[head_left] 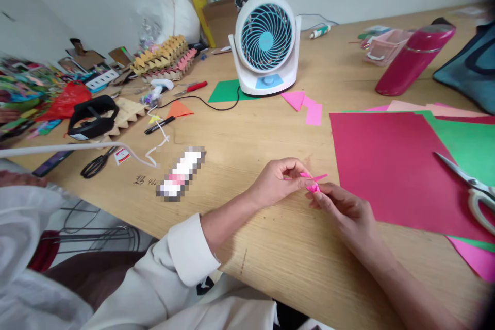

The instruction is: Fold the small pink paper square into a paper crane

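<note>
A small folded piece of bright pink paper (pixel 313 185) is pinched between my two hands above the wooden table (pixel 247 237), with a thin pointed strip sticking out of it. My left hand (pixel 278 180) holds it from the left with thumb and fingers. From the right, my right hand (pixel 346 206) grips its lower part between thumb and forefinger. Beyond my hands lie small pink paper pieces (pixel 314 113). On the right is a stack of coloured sheets with a dark red sheet (pixel 390 170) on top, and open scissors (pixel 472 180) rest on it.
A white fan (pixel 266 36) stands at the back, a green sheet (pixel 224 91) beside its base. A magenta bottle (pixel 413 59) and pink basket (pixel 389 46) are back right. Black scissors (pixel 96 163), a marker (pixel 160 125) and a blurred-out phone-like object (pixel 181 174) lie left.
</note>
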{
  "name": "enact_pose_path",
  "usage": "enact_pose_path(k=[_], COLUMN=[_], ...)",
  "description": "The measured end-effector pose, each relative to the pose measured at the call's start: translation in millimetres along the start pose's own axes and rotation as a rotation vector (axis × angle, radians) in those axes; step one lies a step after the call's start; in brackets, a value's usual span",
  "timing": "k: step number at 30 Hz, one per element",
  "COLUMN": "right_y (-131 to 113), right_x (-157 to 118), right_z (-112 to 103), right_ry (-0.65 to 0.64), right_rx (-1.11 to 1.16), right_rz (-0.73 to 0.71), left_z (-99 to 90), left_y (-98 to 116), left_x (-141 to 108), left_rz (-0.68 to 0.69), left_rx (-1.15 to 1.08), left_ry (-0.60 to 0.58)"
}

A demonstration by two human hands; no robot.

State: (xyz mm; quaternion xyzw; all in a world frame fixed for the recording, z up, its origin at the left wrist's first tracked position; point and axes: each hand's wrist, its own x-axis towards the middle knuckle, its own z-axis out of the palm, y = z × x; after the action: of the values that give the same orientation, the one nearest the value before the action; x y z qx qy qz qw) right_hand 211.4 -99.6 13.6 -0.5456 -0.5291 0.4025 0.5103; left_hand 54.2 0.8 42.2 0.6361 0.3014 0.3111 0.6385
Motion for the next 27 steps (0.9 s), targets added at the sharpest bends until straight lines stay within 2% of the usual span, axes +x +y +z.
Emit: enact_pose_path(k=[5, 10, 18, 27], right_y=[3, 3, -3, 5], right_x=[0, -2, -1, -2], right_z=[1, 2, 4, 3], right_ry=[0.031, 0.039, 0.013, -0.02], right_rx=[-0.046, -0.056, -0.063, 0.031], right_rz=[-0.004, -0.012, -0.019, 0.089], left_z=[2.8, 3.6, 5.7, 6.5], left_y=[-4, -6, -5, -13], left_x=[-1, -4, -8, -9], left_rz=[-0.045, -0.054, -0.033, 0.041], left_rx=[-0.117, -0.105, 0.078, 0.087], left_ry=[-0.066, -0.049, 0.01, 0.024])
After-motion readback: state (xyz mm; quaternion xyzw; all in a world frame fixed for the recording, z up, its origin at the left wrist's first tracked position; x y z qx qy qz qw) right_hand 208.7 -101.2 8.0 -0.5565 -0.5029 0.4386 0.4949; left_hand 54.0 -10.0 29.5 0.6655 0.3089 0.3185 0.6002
